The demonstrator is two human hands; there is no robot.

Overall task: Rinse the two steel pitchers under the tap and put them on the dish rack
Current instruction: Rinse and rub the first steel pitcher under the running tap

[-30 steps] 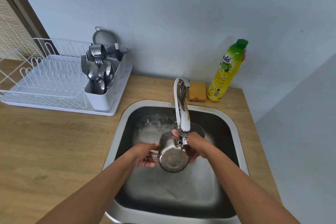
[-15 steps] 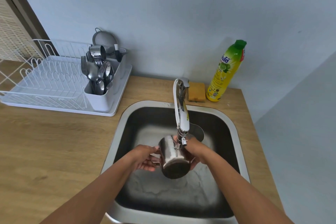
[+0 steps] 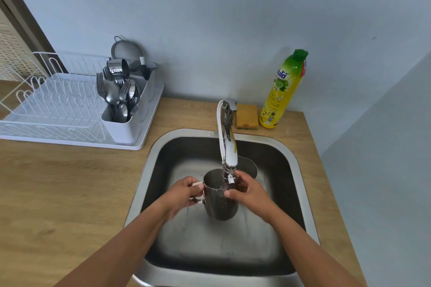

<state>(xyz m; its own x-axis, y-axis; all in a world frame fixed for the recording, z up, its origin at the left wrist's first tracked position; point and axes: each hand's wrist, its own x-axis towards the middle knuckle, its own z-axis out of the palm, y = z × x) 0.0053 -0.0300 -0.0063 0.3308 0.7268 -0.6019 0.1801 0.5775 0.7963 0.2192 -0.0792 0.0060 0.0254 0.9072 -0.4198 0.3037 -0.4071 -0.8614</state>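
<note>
A steel pitcher is held upright over the sink, its mouth right under the tap. My left hand grips its handle on the left side. My right hand clasps the pitcher's right wall near the rim. A thin stream of water seems to run into it. A second steel pitcher stands in the sink behind the tap, mostly hidden. The white dish rack sits on the counter at the far left.
A cutlery holder full of forks and spoons stands at the rack's right end, with a steel cup and strainer behind. A yellow sponge and a yellow-green detergent bottle stand behind the sink. Wooden counter surrounds the basin.
The pitcher has turned from tilted, with its bottom toward me, to upright under the tap. The foam and water in the sink have drained away.
</note>
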